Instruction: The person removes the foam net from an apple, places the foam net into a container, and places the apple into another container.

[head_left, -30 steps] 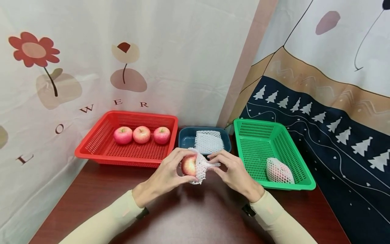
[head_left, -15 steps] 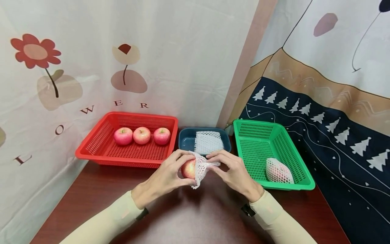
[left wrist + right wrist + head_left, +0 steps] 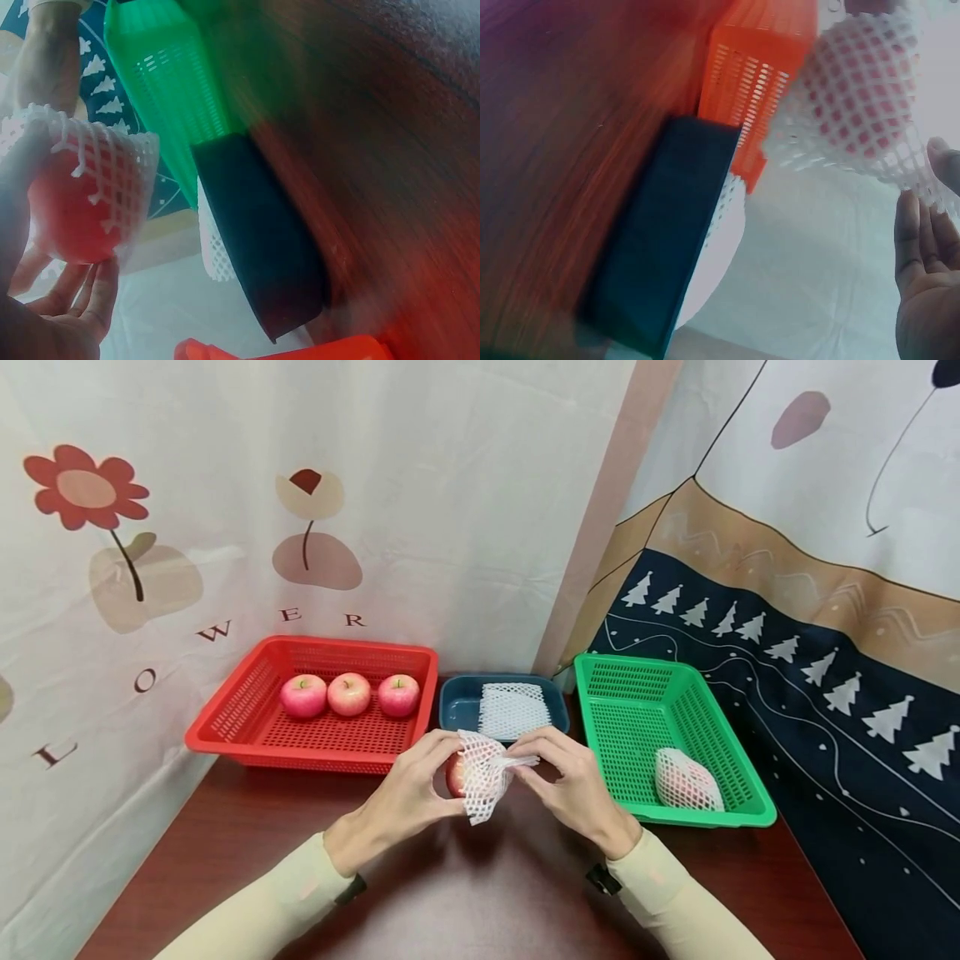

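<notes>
Above the table, my left hand (image 3: 408, 789) holds an apple (image 3: 71, 206) between curled fingers and thumb. White foam netting (image 3: 483, 777) covers the apple's right side, while its left side shows red and bare in the head view. My right hand (image 3: 573, 781) pinches the gathered, twisted tail of that netting between thumb and fingers. In the right wrist view the apple's red skin shows through the mesh, and the fingers (image 3: 909, 232) grip the netting's narrow end.
A red basket (image 3: 300, 747) with three apples stands at the back left. Between the baskets, a dark blue tray (image 3: 459, 693) holds flat foam nets (image 3: 513, 708). At right, a green basket (image 3: 622, 718) contains a netted apple (image 3: 686, 779). Patterned cloth hangs behind.
The netting has slid leftward over more of the apple, so less bare skin shows. Both hands stay nearly in place, and the left fingertips now sit farther back on the apple.
</notes>
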{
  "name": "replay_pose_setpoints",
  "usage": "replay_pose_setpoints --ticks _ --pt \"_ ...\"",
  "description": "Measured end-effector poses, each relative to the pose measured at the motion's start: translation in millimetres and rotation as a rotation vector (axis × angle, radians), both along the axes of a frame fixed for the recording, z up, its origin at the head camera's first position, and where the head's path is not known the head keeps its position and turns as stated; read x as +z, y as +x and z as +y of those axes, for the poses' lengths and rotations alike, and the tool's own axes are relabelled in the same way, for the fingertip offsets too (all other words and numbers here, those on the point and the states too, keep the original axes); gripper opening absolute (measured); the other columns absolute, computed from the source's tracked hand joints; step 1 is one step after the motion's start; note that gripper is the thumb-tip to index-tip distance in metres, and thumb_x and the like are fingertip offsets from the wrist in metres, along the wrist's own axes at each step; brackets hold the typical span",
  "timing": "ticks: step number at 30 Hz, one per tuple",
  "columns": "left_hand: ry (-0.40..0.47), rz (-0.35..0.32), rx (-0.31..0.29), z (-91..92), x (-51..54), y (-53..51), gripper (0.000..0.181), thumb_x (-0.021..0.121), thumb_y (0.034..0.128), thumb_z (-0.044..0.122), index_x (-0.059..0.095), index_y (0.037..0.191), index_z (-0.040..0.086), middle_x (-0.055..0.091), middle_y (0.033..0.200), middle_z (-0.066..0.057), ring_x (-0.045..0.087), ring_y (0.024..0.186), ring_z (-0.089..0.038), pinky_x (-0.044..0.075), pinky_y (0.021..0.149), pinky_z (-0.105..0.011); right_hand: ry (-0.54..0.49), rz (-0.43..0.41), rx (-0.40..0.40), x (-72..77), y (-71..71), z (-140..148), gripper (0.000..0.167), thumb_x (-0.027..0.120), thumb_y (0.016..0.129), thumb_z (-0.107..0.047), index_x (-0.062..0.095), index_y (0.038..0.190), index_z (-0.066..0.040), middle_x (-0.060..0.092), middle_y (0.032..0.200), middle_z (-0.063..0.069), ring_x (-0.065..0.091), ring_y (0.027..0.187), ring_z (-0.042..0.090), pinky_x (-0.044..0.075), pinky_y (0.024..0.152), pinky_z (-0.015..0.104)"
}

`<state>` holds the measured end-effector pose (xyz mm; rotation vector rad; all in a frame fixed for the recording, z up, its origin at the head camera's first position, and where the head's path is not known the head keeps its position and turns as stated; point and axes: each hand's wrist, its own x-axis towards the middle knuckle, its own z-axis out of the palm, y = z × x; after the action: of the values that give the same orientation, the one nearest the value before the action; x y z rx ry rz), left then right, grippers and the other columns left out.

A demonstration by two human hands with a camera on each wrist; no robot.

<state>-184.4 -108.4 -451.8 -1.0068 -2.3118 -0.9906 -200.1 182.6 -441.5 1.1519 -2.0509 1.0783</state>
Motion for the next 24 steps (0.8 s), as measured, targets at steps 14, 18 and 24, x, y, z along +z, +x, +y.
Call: replay_pose_setpoints --ticks 14,18,24 --pt "-0.033 0.125 -0.011 -0.9 0.2 0.8 0.085 0.114 0.0690 0.017 0.070 0.141 0.003 0.076 0.140 -0.013 0.071 0.130 -0.028 0.068 0.111 -0.044 0.134 -0.266 -0.125 6.6 3.4 -8.3 0.024 0.093 0.102 -0.022 0.086 0.125 -0.022 0.077 0.105 -0.008 0.066 0.090 0.005 0.060 0.077 0.024" --pt "-0.057 0.115 -0.035 0.3 -0.9 1.7 0.081 0.113 0.0705 0.016 0.071 0.138 0.003 0.078 0.138 -0.013 0.073 0.128 -0.028 0.068 0.108 -0.047 0.137 -0.282 -0.126 3.5 3.7 -10.9 0.016 0.094 0.100 -0.018 0.086 0.113 -0.022 0.073 0.097 -0.009 0.062 0.085 0.005 0.056 0.072 0.023" --pt "-0.062 0.073 -0.017 0.0 -1.3 3.0 0.079 0.113 0.0702 0.014 0.071 0.136 0.003 0.079 0.136 -0.013 0.073 0.126 -0.028 0.069 0.107 -0.047 0.076 -0.237 -0.097 -1.8 4.3 -11.6 0.016 0.092 0.101 -0.012 0.085 0.111 -0.023 0.076 0.102 -0.008 0.062 0.085 0.005 0.056 0.072 0.020"
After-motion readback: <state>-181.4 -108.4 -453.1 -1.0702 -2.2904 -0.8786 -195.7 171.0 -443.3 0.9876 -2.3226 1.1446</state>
